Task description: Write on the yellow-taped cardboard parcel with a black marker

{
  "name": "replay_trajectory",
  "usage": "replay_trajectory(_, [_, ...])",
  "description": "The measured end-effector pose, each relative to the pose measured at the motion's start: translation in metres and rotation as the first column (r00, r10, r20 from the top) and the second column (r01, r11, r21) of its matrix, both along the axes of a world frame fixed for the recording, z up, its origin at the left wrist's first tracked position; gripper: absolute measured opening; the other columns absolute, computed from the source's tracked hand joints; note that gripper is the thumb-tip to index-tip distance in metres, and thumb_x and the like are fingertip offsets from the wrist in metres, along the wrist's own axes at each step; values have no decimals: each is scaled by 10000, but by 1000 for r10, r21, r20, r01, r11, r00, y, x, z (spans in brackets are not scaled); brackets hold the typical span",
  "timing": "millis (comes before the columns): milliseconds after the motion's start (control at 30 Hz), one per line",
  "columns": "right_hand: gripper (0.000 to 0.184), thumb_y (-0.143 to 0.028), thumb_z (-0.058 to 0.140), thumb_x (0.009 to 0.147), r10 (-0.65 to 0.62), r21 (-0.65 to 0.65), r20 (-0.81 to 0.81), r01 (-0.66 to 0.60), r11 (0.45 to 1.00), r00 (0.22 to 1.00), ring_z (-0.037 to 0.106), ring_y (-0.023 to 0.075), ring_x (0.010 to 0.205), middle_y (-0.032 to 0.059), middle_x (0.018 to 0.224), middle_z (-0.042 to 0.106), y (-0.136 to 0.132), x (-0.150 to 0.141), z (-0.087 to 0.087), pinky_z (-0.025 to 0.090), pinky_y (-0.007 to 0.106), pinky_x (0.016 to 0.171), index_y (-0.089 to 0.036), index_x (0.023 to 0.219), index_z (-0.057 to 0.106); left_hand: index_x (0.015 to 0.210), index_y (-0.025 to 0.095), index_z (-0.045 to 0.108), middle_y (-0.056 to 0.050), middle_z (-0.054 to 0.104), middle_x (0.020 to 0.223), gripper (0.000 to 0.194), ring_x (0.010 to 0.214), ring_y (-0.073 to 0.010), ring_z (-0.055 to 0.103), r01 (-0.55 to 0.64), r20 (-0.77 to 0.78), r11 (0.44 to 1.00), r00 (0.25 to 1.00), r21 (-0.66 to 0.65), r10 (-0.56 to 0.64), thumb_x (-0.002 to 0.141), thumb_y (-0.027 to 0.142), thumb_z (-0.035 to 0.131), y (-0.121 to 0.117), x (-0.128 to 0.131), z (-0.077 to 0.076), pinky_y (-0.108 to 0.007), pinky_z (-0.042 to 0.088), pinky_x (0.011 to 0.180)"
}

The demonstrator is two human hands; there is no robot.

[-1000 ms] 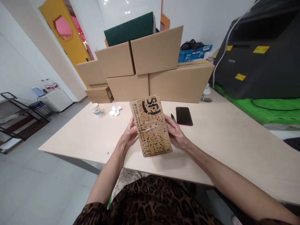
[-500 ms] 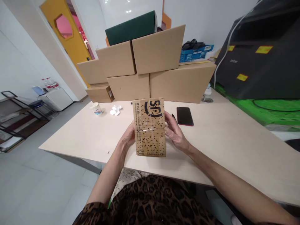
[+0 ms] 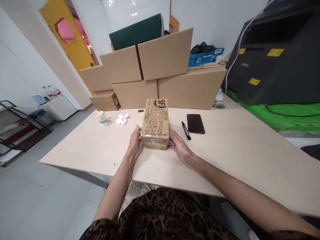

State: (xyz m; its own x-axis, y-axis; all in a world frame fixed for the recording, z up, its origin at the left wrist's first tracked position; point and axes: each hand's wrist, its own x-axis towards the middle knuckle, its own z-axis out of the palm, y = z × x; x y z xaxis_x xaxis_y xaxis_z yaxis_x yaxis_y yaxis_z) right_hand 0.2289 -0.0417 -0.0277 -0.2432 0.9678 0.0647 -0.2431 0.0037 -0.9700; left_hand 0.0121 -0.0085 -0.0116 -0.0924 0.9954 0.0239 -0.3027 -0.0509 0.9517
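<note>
Between my two hands is a small cardboard box [image 3: 156, 121] with black specks, "SF" lettering and clear tape over its near end. It lies flat, its long side pointing away from me, on or just over the pale table [image 3: 87, 150]. My left hand [image 3: 135, 140] grips its left side near the front corner. On the opposite side my right hand [image 3: 180, 146] holds the lower right edge, some fingertips hidden under it. A black marker [image 3: 186, 130] lies to the right of the box, alongside a dark phone [image 3: 195, 123].
Large cardboard boxes [image 3: 185, 90] are stacked along the table's back, topped by a dark green box [image 3: 136, 31]. At the left stand a paper cup [image 3: 101, 117] and crumpled tissue [image 3: 122, 118]. A small black object [image 3: 141, 111] lies behind. A black machine [image 3: 277, 56] stands at right.
The box has tipped from upright, with its large printed face toward me, to lying flat with that face up. Both hands moved down with it, and the marker now shows fully.
</note>
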Motion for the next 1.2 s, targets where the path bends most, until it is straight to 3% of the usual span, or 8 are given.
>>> replay_trajectory(100, [755, -790, 581, 867, -50, -129, -17, 47, 990, 999, 403, 337, 1530, 71, 1668, 442, -1, -1, 0, 483, 583, 1119, -357, 1483, 519, 1193, 226, 722, -140, 702, 1332, 901, 1258, -347, 634, 35, -80, 997, 996, 63, -30, 746, 973, 490, -7, 0, 8, -447, 566, 946])
replay_trajectory(167, [775, -786, 621, 842, -49, -127, 15, 51, 991, 999, 383, 332, 1542, 76, 1686, 412, -3, -1, 1, 460, 569, 1137, -352, 1476, 523, 1420, 293, 590, -132, 544, 1554, 971, 1413, -372, 523, -32, -150, 985, 987, 171, 58, 746, 981, 472, -13, 2, 10, -504, 522, 1044])
replay_trajectory(300, [805, -773, 675, 815, 15, -69, 54, -11, 998, 998, 437, 326, 1509, 80, 1647, 468, -8, -3, 4, 427, 550, 1167, -339, 1477, 530, 1653, 330, 186, -165, 206, 1730, 1271, 1557, -405, 317, -186, -424, 888, 825, 420, 374, 643, 919, 684, -20, 16, 5, -596, 339, 1223])
replay_trajectory(433, [787, -731, 695, 831, 40, -18, 69, -39, 999, 997, 486, 308, 1470, 85, 1571, 556, -9, -6, 4, 408, 527, 1192, -320, 1483, 539, 1663, 259, 66, -211, 141, 1727, 1423, 1617, -437, 117, -213, -585, 802, 584, 559, 563, 587, 728, 870, -16, 43, 7, -654, 176, 1286])
replay_trajectory(533, [777, -711, 698, 841, 68, 6, 72, -69, 998, 995, 514, 298, 1444, 85, 1554, 572, -6, -6, 0, 414, 512, 1191, -312, 1487, 536, 1656, 249, 30, -220, 105, 1733, 1450, 1624, -454, 37, -258, -616, 797, 521, 545, 590, 567, 594, 924, -8, 63, 12, -689, 169, 1274])
replay_trajectory(733, [721, -641, 748, 818, 51, 72, 150, -62, 995, 987, 603, 274, 1290, 95, 1456, 636, 1, -3, -13, 447, 491, 1155, -284, 1421, 580, 1663, 218, -12, -231, 167, 1690, 1420, 1597, -449, 163, -273, -591, 831, 598, 485, 542, 565, 339, 881, 6, 58, 14, -611, 223, 1288])
replay_trajectory(900, [677, -603, 773, 766, 14, 39, 208, -23, 999, 978, 614, 279, 1230, 136, 1442, 621, 3, -3, -16, 493, 475, 1083, -237, 1315, 619, 1647, 261, -172, -244, 169, 1705, 1589, 1563, -436, 305, 78, -523, 908, 836, 412, 165, 538, 555, 927, 9, 17, 12, -593, 276, 1269])
replay_trajectory(1200, [570, -555, 790, 751, -18, 0, 196, 18, 1000, 981, 626, 304, 1202, 128, 1177, 696, -1, 0, -11, 523, 469, 994, -210, 1178, 639, 1676, 280, 46, -212, 204, 1718, 1413, 1609, -456, 193, 325, -709, 761, 663, 562, 241, 609, 528, 939, -7, -21, 5, -651, 226, 1291])
